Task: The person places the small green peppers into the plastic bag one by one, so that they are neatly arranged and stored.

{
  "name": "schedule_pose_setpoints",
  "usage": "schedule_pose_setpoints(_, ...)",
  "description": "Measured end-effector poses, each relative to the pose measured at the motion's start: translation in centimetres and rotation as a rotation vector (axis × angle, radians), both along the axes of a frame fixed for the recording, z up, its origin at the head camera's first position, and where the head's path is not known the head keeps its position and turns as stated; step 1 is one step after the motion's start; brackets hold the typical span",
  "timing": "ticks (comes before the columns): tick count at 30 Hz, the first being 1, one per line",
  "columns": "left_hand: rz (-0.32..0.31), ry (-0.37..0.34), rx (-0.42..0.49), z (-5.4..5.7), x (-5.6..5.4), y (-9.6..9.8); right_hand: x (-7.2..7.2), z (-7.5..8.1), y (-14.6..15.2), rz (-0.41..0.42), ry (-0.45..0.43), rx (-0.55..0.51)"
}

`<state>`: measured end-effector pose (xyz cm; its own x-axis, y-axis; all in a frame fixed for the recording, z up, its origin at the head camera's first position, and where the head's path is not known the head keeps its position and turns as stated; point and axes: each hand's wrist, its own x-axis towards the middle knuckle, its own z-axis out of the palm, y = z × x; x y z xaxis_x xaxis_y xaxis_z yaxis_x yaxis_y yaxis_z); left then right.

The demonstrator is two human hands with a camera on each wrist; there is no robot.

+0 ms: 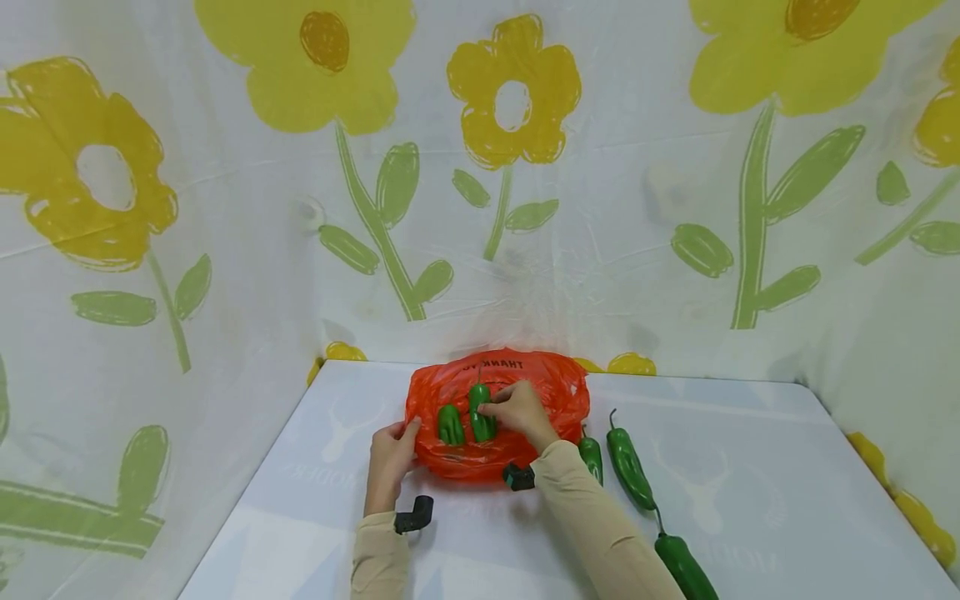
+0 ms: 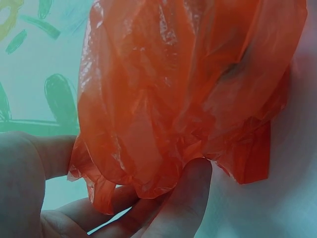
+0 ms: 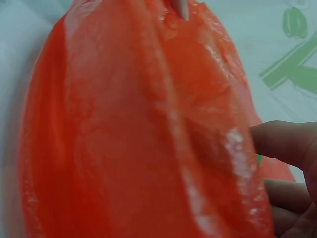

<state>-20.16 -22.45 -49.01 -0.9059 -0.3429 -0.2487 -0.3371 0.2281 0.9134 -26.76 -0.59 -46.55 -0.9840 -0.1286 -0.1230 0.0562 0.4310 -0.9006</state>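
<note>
A red plastic bag with dark printed lettering lies spread on the table, its mouth facing me. My left hand pinches the bag's left edge; in the left wrist view, the thumb and fingers grip the crumpled film. My right hand reaches over the bag and holds a long green pepper between thumb and fingers, stem up. Beside it, a second green pepper sits in the bag. In the right wrist view, red film hides most of the held pepper, and the fingers show at the right.
To the right of my right forearm, three more green peppers lie on the white table: a partly covered one, a long one and one near the front. A flower-print curtain hangs behind the table.
</note>
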Motion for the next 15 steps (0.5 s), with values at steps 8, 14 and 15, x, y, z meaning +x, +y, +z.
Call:
schedule_pose_setpoints(8,0.002,-0.015,-0.009,0.05,-0.15,0.09,0.27,-0.27,-0.3,0.028,-0.005,0.057)
schedule_pose_setpoints(14,0.005,-0.01,-0.01,0.02,-0.09,0.08,0.47,-0.54,-0.7,0.051,0.001,0.116)
schedule_pose_setpoints(15,0.005,-0.006,-0.01,-0.01,-0.08,0.07,0.49,-0.63,-0.76,0.059,0.003,0.121)
